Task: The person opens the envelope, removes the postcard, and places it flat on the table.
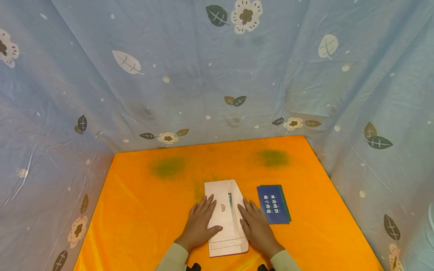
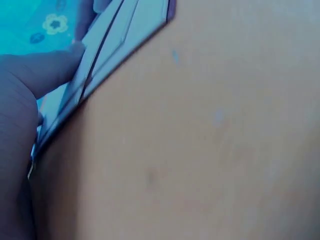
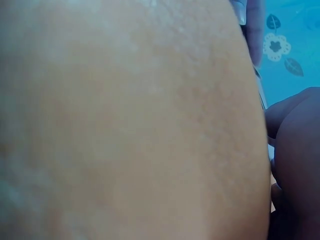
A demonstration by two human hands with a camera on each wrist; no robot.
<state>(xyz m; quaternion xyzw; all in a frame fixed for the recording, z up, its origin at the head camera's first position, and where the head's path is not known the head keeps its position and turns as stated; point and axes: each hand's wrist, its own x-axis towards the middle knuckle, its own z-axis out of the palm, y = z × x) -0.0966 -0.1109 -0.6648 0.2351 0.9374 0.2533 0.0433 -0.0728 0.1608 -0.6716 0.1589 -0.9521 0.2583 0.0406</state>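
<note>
A pale paper envelope (image 1: 218, 194) lies lengthwise on the orange cloth, its flap (image 1: 236, 190) folded out along the right side. Through the opening a narrow strip of a green card (image 1: 231, 203) shows. Edges of further paper layers stick out at the near end. My left hand (image 1: 200, 224) rests on the left edge with fingers extended and thumb on the paper; the left wrist view also has its thumb against the envelope (image 2: 117, 40). On the flap side, my right hand (image 1: 256, 227) lies with outstretched fingertips on the right edge. Its palm largely hides the paper in the right wrist view.
Right of the right hand, a blue card (image 1: 271, 210) with white characters lies over a green card (image 1: 286, 203). Orange cloth (image 1: 142, 210) covers the table. A blue patterned curtain (image 1: 190, 75) encloses the back and both sides.
</note>
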